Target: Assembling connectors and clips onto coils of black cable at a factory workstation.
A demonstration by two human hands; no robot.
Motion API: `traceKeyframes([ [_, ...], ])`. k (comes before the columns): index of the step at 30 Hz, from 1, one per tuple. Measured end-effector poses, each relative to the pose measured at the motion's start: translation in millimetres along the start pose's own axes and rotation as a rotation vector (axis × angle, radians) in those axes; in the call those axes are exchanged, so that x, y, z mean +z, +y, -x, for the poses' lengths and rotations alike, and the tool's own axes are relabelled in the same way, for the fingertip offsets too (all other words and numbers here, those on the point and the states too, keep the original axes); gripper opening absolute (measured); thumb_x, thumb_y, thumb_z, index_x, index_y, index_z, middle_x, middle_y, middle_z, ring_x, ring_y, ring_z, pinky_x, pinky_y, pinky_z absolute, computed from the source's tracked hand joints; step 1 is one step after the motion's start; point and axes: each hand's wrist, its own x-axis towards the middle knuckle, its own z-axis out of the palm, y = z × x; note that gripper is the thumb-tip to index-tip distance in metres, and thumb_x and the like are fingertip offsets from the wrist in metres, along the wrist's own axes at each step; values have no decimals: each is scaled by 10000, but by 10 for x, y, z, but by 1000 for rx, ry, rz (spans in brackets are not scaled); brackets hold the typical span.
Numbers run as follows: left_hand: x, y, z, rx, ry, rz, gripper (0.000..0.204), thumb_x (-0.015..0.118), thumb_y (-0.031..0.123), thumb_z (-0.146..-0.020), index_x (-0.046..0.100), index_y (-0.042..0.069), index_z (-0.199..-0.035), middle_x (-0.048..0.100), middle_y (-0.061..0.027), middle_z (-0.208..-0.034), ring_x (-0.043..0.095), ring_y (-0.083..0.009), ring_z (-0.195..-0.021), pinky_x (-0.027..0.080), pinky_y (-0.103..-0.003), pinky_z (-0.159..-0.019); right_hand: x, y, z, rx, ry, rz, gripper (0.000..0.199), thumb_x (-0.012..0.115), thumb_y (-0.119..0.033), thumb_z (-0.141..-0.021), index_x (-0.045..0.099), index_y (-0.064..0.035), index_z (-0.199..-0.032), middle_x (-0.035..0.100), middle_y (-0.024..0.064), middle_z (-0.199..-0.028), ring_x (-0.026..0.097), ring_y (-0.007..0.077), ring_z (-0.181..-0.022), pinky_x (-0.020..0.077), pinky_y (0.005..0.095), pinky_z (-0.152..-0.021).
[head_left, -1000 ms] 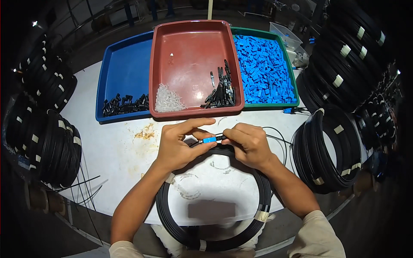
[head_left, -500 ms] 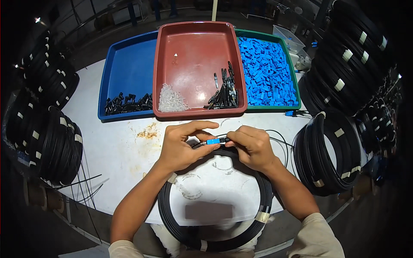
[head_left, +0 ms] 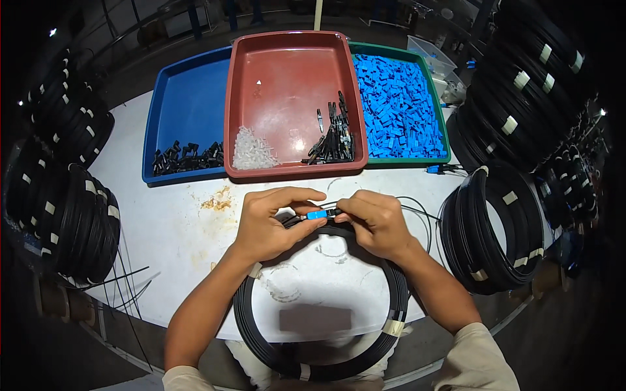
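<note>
Between my two hands is a small blue fiber-optic cable connector (head_left: 315,214) with a black end toward the right. My left hand (head_left: 268,223) pinches its blue body between thumb and fingers, the index finger stretched above it. My right hand (head_left: 377,223) is closed on the connector's black end, its fingertips partly hiding that piece. Below both hands, a taped coil of black cable (head_left: 242,306) lies on the white table and reaches over its near edge. Thin black cable loops out to the right of my right hand.
Across the table (head_left: 195,251) stand a blue tray (head_left: 189,98) of black parts, a red tray (head_left: 287,78) with clear sleeves and black connector pieces, and a green tray (head_left: 446,140) full of blue housings. Black cable coils (head_left: 88,225) pile at the left; another coil (head_left: 464,241) stands right.
The whole scene sits slightly further left in the picture. Both hands keep their grip on the connector, with hardly any change in their pose.
</note>
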Motion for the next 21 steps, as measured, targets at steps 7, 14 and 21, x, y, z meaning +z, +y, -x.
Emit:
traceKeyframes([
  [7,-21,46,-9,13,-30,-66,284,842,18,-752,755,-2,-1021,770,-118,-950,766,-174,-836,588,-260,-736,-3,7,6,-49,-7,84,142,769,-69,-792,661,-43,-882,582,91,-711,606,287,-624,482,396,-571],
  [14,14,-2,9,-13,19,29,266,840,10,-749,753,-11,-999,773,-109,-944,769,-171,-829,589,-256,-752,-25,62,24,-62,3,60,146,763,-52,-777,647,-42,-865,573,89,-709,601,286,-617,478,398,-564],
  [21,35,24,-4,-47,31,96,216,829,-11,-753,748,-11,-954,767,-93,-909,764,-160,-819,589,-258,-754,-76,81,-6,-103,34,67,158,768,-49,-741,659,-58,-855,578,71,-696,604,259,-610,479,386,-551],
])
